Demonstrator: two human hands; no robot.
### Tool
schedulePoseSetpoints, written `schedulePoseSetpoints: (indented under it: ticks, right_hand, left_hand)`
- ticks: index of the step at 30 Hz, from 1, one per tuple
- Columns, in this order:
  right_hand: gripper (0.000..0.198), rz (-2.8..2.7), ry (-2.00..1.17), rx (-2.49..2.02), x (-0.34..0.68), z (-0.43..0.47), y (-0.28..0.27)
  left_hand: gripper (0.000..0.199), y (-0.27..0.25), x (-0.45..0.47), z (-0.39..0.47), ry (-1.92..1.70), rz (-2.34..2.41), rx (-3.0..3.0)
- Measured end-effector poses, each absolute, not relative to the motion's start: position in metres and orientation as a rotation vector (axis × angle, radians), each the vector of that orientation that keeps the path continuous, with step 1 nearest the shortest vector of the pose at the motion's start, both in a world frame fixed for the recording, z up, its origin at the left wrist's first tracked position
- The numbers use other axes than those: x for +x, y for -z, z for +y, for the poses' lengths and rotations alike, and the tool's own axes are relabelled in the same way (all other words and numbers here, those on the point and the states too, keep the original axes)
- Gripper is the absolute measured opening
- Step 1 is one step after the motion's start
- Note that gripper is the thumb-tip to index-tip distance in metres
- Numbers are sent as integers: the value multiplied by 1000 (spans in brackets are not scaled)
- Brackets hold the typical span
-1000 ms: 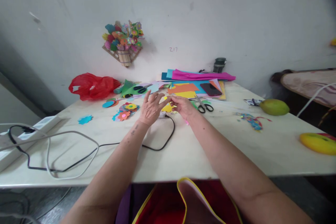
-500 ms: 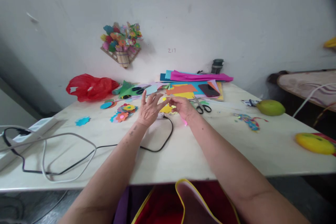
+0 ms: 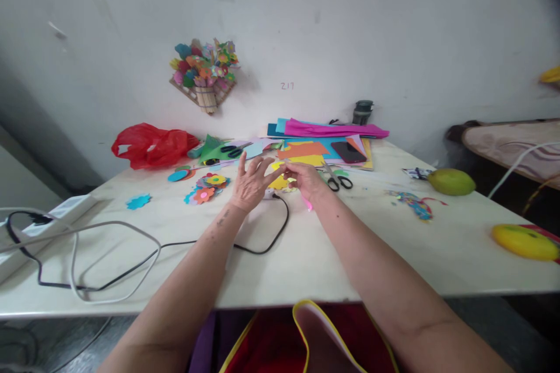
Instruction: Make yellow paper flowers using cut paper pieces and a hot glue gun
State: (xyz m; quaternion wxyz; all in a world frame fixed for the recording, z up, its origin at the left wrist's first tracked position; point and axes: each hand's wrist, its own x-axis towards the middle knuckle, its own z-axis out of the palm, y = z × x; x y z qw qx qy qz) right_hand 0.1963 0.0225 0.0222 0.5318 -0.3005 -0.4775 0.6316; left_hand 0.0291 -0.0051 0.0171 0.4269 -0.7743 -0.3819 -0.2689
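Note:
My left hand (image 3: 252,185) hovers over the middle of the table with its fingers spread. One of its digits stretches right to meet the fingertips of my right hand (image 3: 306,179). Those right fingertips are pinched together, and whatever is between them is too small to make out. Just behind and below the fingers lies a yellow paper cutout (image 3: 276,179), partly hidden. A bright pink piece (image 3: 308,205) shows beneath my right wrist. Scissors with black handles (image 3: 339,180) lie right of that hand. Stacked paper flowers (image 3: 205,189) are left of my left hand.
Coloured sheets (image 3: 306,148) with a phone (image 3: 349,151) lie at the back. A red plastic bag (image 3: 153,145) and more scissors (image 3: 234,150) are back left. Black cable (image 3: 262,252) and a power strip (image 3: 48,230) occupy the left; a green fruit (image 3: 451,181) sits right.
Both hands stay almost in place, with only slight finger movement where they meet. The whole view has shifted very slightly.

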Motion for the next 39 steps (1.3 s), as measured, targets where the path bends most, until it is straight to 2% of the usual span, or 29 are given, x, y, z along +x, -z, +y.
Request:
schedulePoseSetpoints:
  ticks: [7, 12, 19, 28, 39]
  right_hand:
    - [16, -1218, -1319, -902, 198, 21, -27]
    - [23, -1292, -1383, -920, 205, 25, -29]
    - [17, -1443, -1400, -1022, 210, 29, -29]
    - [18, -1737, -1350, -991, 224, 23, -39]
    - [16, -1745, -1419, -916, 226, 27, -37]
  left_hand:
    - [51, -19, 27, -5, 680, -918, -2030]
    - [45, -20, 25, -5, 695, -859, -2043]
    - [41, -20, 27, -7, 691, -792, -2051]
    - [42, -17, 25, -4, 661, -761, -2057]
    - [44, -16, 28, -5, 653, -805, -2107]
